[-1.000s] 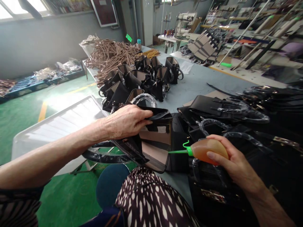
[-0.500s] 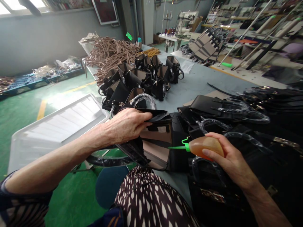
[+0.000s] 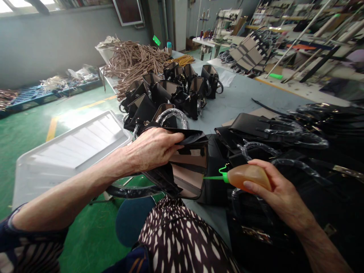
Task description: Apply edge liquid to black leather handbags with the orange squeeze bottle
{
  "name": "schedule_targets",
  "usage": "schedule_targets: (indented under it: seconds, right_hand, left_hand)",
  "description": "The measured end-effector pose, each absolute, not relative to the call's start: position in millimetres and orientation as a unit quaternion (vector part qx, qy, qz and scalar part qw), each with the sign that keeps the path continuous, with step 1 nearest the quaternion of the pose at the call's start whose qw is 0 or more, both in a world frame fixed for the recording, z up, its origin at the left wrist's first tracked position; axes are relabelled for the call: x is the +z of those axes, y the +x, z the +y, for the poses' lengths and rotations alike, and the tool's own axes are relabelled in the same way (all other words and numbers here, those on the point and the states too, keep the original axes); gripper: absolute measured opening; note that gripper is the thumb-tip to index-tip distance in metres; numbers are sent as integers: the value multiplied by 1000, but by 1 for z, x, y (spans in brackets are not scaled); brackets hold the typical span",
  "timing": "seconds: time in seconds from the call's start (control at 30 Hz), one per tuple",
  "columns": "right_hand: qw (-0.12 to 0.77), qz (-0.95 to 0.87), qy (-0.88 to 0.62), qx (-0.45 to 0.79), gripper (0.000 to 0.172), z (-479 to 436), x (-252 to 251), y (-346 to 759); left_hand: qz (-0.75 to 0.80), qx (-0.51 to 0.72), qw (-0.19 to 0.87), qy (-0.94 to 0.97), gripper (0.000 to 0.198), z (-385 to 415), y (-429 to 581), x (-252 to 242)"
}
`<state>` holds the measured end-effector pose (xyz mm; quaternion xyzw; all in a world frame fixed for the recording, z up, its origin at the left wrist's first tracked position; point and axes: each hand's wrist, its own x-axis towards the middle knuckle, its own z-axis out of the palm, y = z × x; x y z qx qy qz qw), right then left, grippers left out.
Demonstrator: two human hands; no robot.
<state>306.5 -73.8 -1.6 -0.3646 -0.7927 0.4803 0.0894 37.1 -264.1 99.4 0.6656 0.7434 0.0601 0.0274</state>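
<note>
A black handbag [image 3: 184, 167] with a tan lining lies open on its side at the table's near edge. My left hand [image 3: 155, 148] grips its upper flap, fingers curled over the rim. My right hand [image 3: 277, 193] is closed around an amber squeeze bottle [image 3: 247, 177] with a green nozzle. The nozzle tip touches the bag's open edge at the right side. The bag's plastic-wrapped handle [image 3: 129, 191] hangs below my left forearm.
Several upright black bags [image 3: 170, 94] stand further along the grey table [image 3: 239, 98], behind them a pile of tan cords [image 3: 133, 64]. Flat black bags [image 3: 284, 132] are heaped at the right. A white plastic bin [image 3: 68, 148] stands left of the table, over a green floor.
The bottle has risen slightly and its nozzle stays against the bag's edge. My left hand keeps its grip on the flap; the bag has tipped a little toward me.
</note>
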Motion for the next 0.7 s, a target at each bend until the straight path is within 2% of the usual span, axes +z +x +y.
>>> schedule_targets:
  seconds: [0.7]
  right_hand:
    - [69, -823, -341, 448, 55, -80, -2, 302]
  left_hand:
    - [748, 37, -13, 663, 19, -269, 44, 94]
